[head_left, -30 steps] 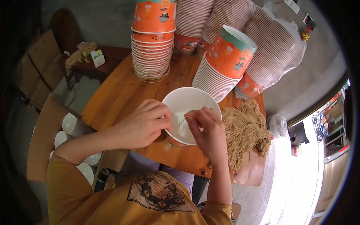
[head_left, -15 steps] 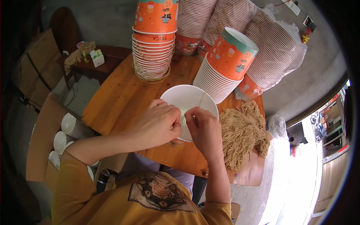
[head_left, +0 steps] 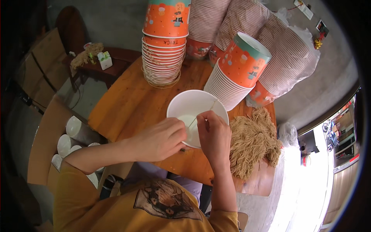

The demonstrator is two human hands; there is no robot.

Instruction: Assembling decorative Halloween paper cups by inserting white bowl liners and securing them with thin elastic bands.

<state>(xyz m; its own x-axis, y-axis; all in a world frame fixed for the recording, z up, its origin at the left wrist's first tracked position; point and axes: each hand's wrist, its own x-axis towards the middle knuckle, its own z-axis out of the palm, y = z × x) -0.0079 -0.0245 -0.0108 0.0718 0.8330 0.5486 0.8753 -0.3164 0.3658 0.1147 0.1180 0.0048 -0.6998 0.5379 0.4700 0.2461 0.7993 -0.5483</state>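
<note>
A white-lined paper bucket (head_left: 181,103) stands on the wooden table in front of me, its open mouth facing up. Both my hands are over its near rim. A thin piece of twine (head_left: 193,122) runs slantwise between them across the bucket's mouth. My left hand (head_left: 164,139) has its fingers curled in at the near left of the rim, where the twine's lower end meets them. My right hand (head_left: 213,131) pinches the twine at the near right, and a loose end sticks up past its fingers. The fingertips of both hands are partly hidden.
A heap of tan twine (head_left: 253,143) lies on the right. Stacked orange buckets stand behind, one stack (head_left: 164,50) with twine loops around it, another (head_left: 232,81) leaning, others in plastic bags (head_left: 290,58). White rolls (head_left: 77,129) sit in a cardboard box (head_left: 46,135) at left.
My hands have drawn slightly apart, and the twine between them now shows as a straight line. The whole view has shifted a little.
</note>
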